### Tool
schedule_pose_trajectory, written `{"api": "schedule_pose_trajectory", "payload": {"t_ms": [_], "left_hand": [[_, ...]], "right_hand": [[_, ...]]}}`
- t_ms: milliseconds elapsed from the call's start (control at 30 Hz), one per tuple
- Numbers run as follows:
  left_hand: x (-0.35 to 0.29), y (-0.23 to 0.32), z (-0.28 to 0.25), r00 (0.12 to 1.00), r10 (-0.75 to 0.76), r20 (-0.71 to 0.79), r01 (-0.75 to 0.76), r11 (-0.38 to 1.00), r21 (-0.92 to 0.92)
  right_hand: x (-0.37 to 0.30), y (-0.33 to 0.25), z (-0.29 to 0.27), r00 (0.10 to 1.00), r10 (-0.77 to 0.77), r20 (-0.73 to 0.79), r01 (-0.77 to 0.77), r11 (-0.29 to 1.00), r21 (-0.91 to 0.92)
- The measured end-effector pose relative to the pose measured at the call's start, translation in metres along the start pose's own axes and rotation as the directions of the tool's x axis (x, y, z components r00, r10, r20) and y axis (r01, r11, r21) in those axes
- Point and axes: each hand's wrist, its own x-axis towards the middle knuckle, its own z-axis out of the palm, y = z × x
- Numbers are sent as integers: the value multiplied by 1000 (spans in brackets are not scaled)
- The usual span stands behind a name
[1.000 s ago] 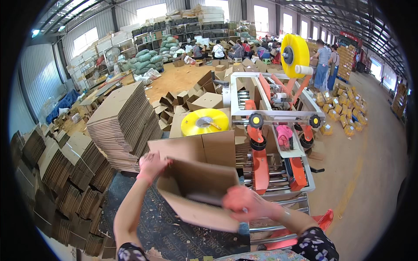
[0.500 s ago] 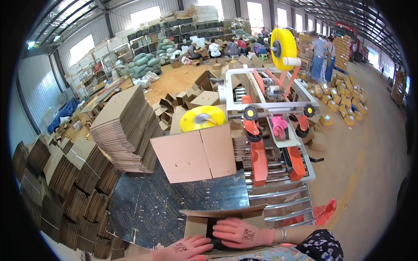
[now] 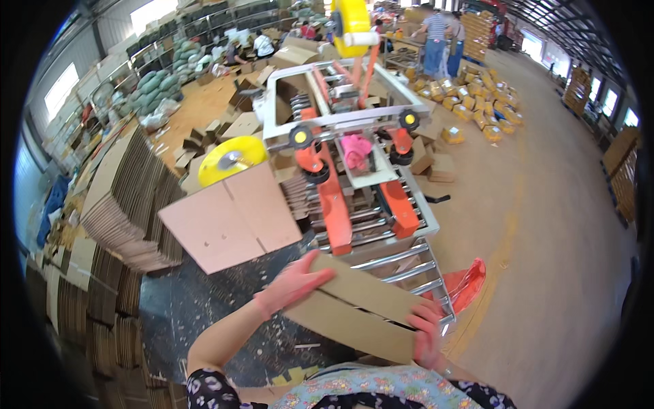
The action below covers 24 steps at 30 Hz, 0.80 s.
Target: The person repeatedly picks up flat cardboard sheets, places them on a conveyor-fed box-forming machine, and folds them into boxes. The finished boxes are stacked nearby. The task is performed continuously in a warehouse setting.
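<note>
A brown cardboard box (image 3: 354,300) is tilted in front of me, its two top flaps folded in with a narrow dark gap between them. My left hand (image 3: 289,283), in a pink glove, grips its left end with the thumb over the upper flap. My right hand (image 3: 427,330), gloved the same way, is closed round the right end, fingers on the flaps. Beneath the box lies a dark worktop (image 3: 225,307). Just beyond the box's right end are the metal rollers (image 3: 402,262) of a conveyor.
Ahead stands a carton-taping machine (image 3: 351,119) with orange guides and a yellow tape roll (image 3: 351,27). A pale carton (image 3: 231,218) and another yellow roll (image 3: 234,161) are left of it. Flat cardboard stacks (image 3: 126,198) line the left. Yellow parcels (image 3: 470,102) and people (image 3: 436,44) are farther right.
My hands have moved from pressing on the open box to gripping its two ends. Its flaps are now folded in, and it has turned and come nearer the rollers. The view has swung right.
</note>
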Motion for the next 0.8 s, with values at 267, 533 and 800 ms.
{"api": "schedule_pose_trajectory", "payload": {"t_ms": [267,533,800], "left_hand": [[199,42,105,499,865,-63,-541,367,757],[87,-81,-20,701,695,-163,-299,493,817],[13,-129,-171,514,572,-639,425,477,770]], "right_hand": [[15,110,44,885,151,-440,-315,890,-329],[174,98,169,913,-199,-356,95,952,-290],[329,12,393,798,-387,463,554,773,-309]]}}
